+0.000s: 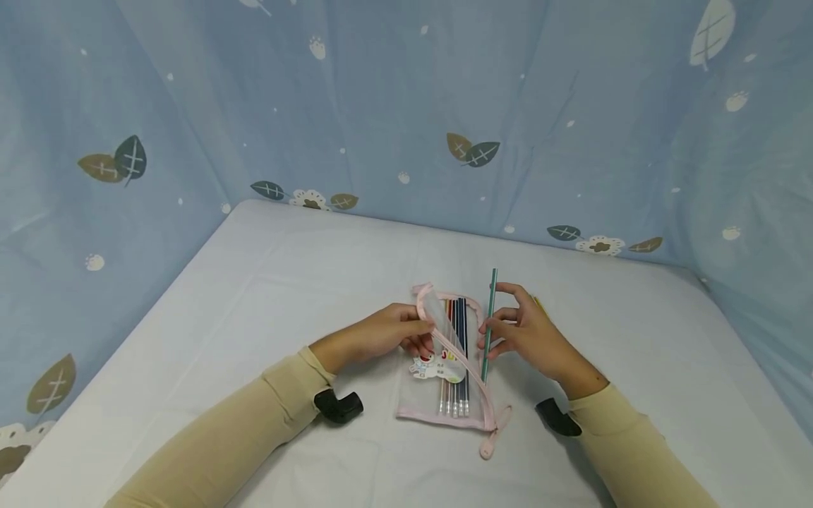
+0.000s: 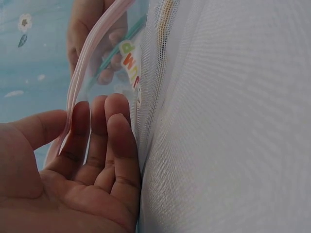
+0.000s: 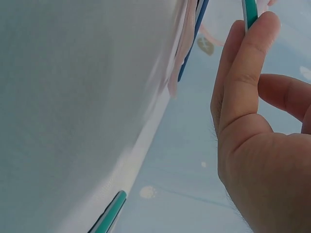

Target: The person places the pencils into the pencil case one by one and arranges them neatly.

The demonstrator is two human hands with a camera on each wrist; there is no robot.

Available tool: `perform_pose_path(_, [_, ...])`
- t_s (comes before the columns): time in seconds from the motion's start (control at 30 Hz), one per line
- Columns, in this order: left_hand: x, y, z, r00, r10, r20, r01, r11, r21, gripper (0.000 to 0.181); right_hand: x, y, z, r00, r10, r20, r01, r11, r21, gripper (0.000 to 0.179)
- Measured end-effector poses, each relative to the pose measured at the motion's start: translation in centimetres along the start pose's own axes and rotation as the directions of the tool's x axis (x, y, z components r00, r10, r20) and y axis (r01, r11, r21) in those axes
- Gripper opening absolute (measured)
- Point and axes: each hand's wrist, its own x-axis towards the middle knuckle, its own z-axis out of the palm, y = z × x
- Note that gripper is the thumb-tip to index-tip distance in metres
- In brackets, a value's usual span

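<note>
My left hand (image 1: 381,331) pinches the pink zipped edge (image 2: 82,70) of a see-through mesh pencil pouch (image 1: 416,403) between thumb and forefinger, lifting its top flap. Several pencils (image 1: 463,324) lie side by side inside, dark blue ones and a red one among them, with their pale eraser ends toward me. At the pouch's right side, my right hand (image 1: 536,342) grips a teal pencil (image 1: 493,289) in its fingertips. This pencil stands tilted, its lower end at the pouch's open edge; whether that end is inside, I cannot tell.
A pink zipper pull (image 1: 488,447) hangs off the pouch's near right corner. Yellow pencil-like tip (image 1: 538,303) shows behind my right hand. Another teal pencil (image 3: 111,213) lies on the white table in the right wrist view. Patterned blue cloth (image 1: 394,106) walls the back and sides.
</note>
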Motion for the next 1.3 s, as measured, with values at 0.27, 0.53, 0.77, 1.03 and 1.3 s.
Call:
perform_pose_path(0.27, [0.0,0.0,0.1,1.000,-0.003,-0.004,0.003,1.000,0.008,0.024,-0.1,0.2,0.1,0.998,0.044,0.033,-0.044,0.999,0.000,0.080])
perform_pose_path(0.53, [-0.1,-0.1,0.1,1.000,0.000,-0.007,0.000,1.000,0.013,0.023,-0.1,0.3,0.1,0.997,0.063,0.051,-0.058,0.994,-0.093,0.083])
perform_pose_path(0.77, [-0.1,0.0,0.0,1.000,0.002,-0.003,-0.002,1.000,0.021,0.025,0.0,0.4,0.2,0.996,0.074,0.054,-0.064,0.984,-0.167,0.093])
perform_pose_path(1.03, [0.0,-0.1,0.0,1.000,0.002,0.004,-0.002,1.000,0.008,0.025,0.2,0.6,0.8,0.996,0.080,0.043,-0.067,0.966,-0.249,0.092])
perform_pose_path(1.3, [0.0,0.0,-0.1,1.000,0.004,0.007,-0.004,1.000,0.006,0.024,0.3,0.8,1.1,0.997,0.049,0.064,-0.025,0.945,-0.325,0.058])
